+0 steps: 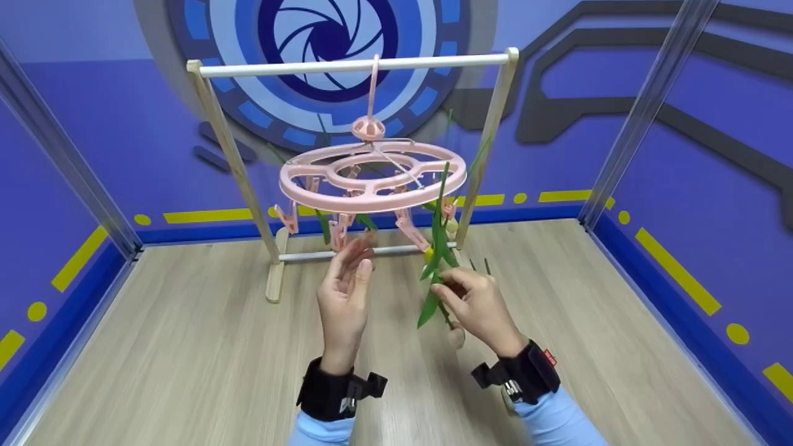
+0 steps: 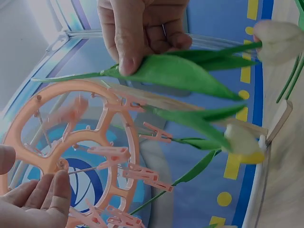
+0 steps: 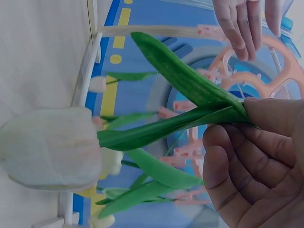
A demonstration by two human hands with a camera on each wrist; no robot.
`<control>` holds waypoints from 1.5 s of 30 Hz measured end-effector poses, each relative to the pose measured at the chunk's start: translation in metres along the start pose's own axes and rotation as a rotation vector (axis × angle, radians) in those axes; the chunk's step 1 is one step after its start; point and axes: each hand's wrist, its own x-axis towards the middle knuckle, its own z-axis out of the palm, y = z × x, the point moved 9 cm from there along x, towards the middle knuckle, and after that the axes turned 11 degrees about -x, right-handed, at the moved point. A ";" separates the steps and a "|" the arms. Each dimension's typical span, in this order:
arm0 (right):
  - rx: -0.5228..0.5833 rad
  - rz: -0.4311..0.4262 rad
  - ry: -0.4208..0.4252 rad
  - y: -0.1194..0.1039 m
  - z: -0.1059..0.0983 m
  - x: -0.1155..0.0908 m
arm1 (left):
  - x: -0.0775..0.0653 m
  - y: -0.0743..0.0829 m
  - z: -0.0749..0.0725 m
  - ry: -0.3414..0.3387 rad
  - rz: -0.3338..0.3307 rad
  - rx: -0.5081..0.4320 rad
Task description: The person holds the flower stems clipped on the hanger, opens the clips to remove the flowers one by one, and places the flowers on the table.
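My right hand pinches the stem of an artificial white tulip between thumb and fingers, where its green leaves begin. The bloom points down toward the table, and the stem rises in front of the hanger's right side. A pink round clip hanger hangs before me with several pink clothespins under its ring. My left hand is raised below the ring's front, its fingers loosely bent and holding nothing. Other tulips hang head-down from the clips, among them a white and yellow one.
The hanger's hook sits over the white top rod of a wooden-legged stand, which also has a low crossbar. Green stem ends show just beyond my right hand. Blue printed panels border the wood-grain table.
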 end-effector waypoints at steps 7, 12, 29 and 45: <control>-0.016 0.066 -0.034 0.013 -0.011 -0.002 | -0.003 0.005 0.007 -0.080 0.123 0.217; -0.023 0.130 -0.066 0.027 -0.014 -0.005 | -0.005 0.010 0.013 -0.093 0.218 0.349; -0.011 0.345 -0.167 0.071 -0.016 -0.019 | -0.007 0.005 0.010 -0.072 0.248 0.477; -0.012 0.407 -0.321 0.090 0.000 -0.034 | -0.007 -0.012 0.008 -0.075 0.187 0.532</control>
